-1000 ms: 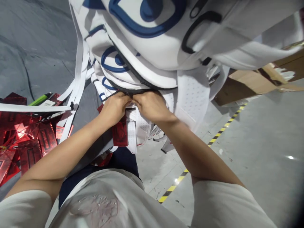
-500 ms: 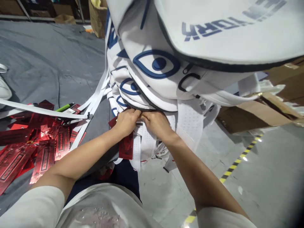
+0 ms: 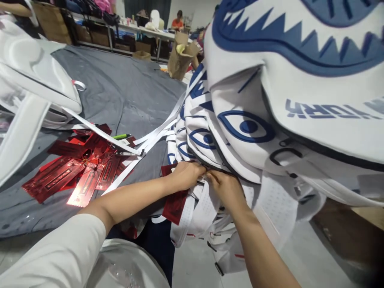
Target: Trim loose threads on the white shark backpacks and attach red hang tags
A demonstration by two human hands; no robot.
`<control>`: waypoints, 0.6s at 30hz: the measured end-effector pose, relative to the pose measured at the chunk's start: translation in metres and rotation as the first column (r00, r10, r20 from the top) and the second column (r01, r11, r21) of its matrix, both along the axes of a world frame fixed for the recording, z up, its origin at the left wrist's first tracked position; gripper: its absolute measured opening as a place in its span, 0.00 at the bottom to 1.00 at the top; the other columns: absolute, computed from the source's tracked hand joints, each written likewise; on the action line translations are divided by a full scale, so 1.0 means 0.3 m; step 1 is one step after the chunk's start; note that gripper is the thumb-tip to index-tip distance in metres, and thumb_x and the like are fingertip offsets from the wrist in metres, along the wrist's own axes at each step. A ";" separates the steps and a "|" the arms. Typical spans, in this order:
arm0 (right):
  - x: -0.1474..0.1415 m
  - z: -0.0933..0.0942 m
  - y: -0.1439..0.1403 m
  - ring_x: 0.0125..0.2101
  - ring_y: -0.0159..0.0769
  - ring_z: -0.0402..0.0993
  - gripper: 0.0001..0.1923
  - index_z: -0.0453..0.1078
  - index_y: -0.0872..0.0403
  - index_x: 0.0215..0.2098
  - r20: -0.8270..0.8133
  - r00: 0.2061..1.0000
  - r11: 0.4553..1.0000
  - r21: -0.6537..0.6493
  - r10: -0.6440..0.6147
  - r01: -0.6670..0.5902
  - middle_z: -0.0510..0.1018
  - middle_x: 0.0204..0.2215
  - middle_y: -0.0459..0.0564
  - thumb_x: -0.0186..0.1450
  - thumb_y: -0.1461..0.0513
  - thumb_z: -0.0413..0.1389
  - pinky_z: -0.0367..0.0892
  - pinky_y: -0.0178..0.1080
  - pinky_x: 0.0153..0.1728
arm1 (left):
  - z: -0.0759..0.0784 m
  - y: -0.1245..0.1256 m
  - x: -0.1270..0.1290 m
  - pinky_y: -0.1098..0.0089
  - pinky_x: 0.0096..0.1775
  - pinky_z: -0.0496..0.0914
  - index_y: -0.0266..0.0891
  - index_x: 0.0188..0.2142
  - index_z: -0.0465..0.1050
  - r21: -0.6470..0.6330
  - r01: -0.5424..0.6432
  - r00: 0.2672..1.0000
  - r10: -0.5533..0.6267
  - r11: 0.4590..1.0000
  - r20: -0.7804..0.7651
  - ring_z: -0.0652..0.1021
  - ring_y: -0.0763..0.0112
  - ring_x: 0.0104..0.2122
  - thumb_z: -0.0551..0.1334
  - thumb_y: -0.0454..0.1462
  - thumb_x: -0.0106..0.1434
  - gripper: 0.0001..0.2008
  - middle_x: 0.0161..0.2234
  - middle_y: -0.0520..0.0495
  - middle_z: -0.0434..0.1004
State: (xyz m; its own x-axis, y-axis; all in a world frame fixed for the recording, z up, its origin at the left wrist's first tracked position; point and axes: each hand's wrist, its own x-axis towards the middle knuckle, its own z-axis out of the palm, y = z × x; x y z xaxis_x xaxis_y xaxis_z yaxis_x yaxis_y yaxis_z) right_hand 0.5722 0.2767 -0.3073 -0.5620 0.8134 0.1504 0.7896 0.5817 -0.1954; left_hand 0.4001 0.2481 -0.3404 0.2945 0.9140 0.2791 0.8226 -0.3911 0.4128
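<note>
A tall stack of white backpacks [image 3: 240, 132] with blue eye and shark-tooth prints fills the middle and right. My left hand [image 3: 186, 175] and my right hand [image 3: 224, 187] meet at the dark zipper edge [image 3: 207, 167] of a bag low in the stack, fingers pinched closed on it. A red foil hang tag [image 3: 175, 206] dangles just below my left hand. White mesh-backed straps [image 3: 207, 208] hang down under both hands.
Several red foil tags [image 3: 75, 172] and a green pen [image 3: 121, 136] lie on the grey cloth [image 3: 126, 92] at left, crossed by long white straps [image 3: 120, 146]. Another white bag [image 3: 33, 80] sits at upper left. Cardboard boxes, tables and a person stand far back.
The view has tilted up and left, showing more of the room and the stack's top. Both hands stay pinched at the same zipper edge under the stack.
</note>
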 end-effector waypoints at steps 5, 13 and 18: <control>0.005 -0.017 0.008 0.31 0.47 0.81 0.17 0.79 0.54 0.37 -0.088 0.996 0.999 -0.026 -0.027 0.025 0.84 0.32 0.58 0.65 0.57 0.49 0.67 0.40 0.31 | 0.004 -0.014 0.001 0.66 0.37 0.73 0.39 0.44 0.73 -0.022 -0.030 0.999 0.031 0.999 0.041 0.81 0.61 0.40 0.54 0.36 0.70 0.09 0.40 0.44 0.80; -0.001 -0.023 0.005 0.28 0.46 0.79 0.22 0.78 0.54 0.35 -0.145 0.982 0.987 -0.122 -0.123 0.105 0.83 0.30 0.57 0.62 0.50 0.48 0.67 0.42 0.32 | -0.002 -0.016 -0.011 0.67 0.35 0.71 0.38 0.47 0.71 -0.018 -0.006 0.997 0.007 1.000 0.081 0.80 0.62 0.41 0.53 0.37 0.71 0.11 0.43 0.44 0.79; -0.008 -0.017 0.001 0.28 0.47 0.79 0.23 0.78 0.54 0.35 -0.147 0.980 0.986 -0.122 -0.132 0.114 0.83 0.29 0.56 0.60 0.48 0.48 0.67 0.42 0.32 | -0.013 -0.017 -0.018 0.68 0.33 0.69 0.40 0.45 0.72 -0.006 0.014 0.996 -0.013 1.000 0.089 0.80 0.64 0.40 0.52 0.33 0.71 0.11 0.42 0.47 0.79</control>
